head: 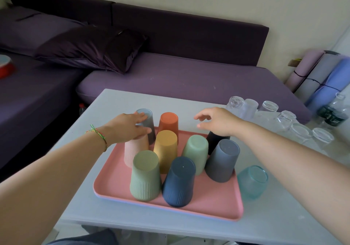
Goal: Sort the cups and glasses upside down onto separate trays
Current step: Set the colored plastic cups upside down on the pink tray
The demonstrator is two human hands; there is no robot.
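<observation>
Inverted coloured cups [145, 174] stand on the pink tray [208, 205] on the desk [117, 100], with clear glasses [301, 133] inverted at its right. The left hand [128, 126], fingers straight, rests on the pale pink cup [135, 150]. The right hand [217, 121] hovers loosely spread, holding nothing.

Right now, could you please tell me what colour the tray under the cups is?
The tray is pink, shown best in the head view.
</observation>
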